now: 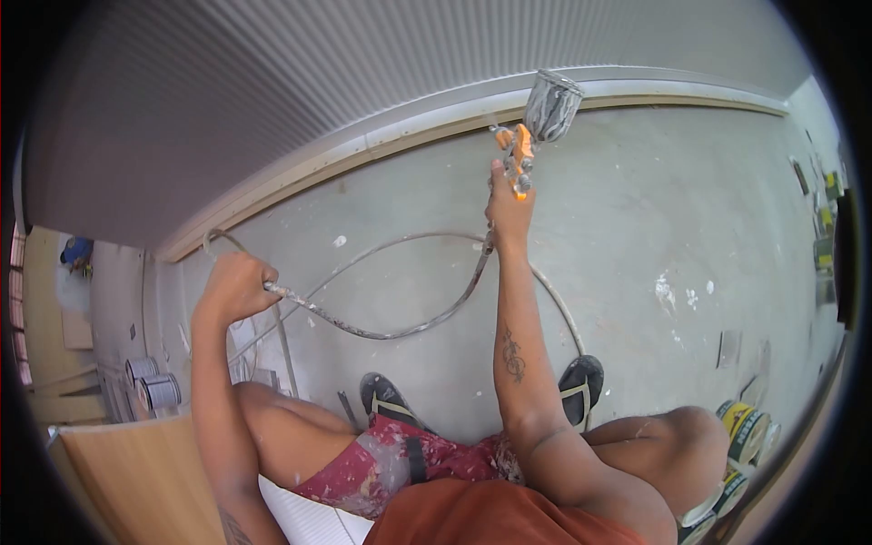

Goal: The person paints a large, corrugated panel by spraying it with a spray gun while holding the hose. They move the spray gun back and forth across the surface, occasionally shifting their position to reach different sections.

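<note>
My left hand [238, 286] is closed around the hose [363, 332], which is stained with paint and sags between my two hands. My right hand [510, 211] grips the handle of an orange and metal spray gun [520, 154], with the hose joined below it. A paint-streaked metal cup [552, 107] sits at the gun's far end, in front of the lower edge of a ribbed panel [363, 54]. A faint mist shows beside the nozzle.
A wooden strip [363, 153] runs below the panel. More hose loops over the grey floor [636, 227] near my sandals [391, 398]. Cans stand at left [159, 391] and right [743, 434]. A wooden board [136, 472] is at lower left. Another person [77, 252] is far left.
</note>
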{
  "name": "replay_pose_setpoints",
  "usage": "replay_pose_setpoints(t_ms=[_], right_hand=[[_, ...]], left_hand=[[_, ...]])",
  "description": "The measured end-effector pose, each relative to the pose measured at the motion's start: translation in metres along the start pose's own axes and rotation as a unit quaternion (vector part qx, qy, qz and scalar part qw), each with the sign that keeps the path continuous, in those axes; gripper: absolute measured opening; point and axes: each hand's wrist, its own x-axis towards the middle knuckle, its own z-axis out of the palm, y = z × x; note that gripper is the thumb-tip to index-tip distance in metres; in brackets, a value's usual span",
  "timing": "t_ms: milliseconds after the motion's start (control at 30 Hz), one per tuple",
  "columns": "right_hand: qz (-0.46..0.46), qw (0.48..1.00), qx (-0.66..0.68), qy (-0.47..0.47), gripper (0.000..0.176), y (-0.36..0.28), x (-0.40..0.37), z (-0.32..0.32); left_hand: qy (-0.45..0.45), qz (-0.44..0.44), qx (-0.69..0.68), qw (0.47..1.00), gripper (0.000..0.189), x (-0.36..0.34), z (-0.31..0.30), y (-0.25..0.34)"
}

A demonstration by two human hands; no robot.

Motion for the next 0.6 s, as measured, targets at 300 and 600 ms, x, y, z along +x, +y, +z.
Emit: replay_pose_setpoints(t_ms=[300,600], right_hand=[[-0.033,0.989,0.007,0.142,0.029,-0.03,0.086,-0.085],[-0.065,0.968,0.046,0.236,0.032,-0.079,0.124,-0.151]], left_hand=[[-0.007,-0.02,-0.021,1.0,0.025,0.02,-0.006,0.025],[-0.015,-0.03,-0.042,0.999,0.027,0.026,-0.011,0.041]])
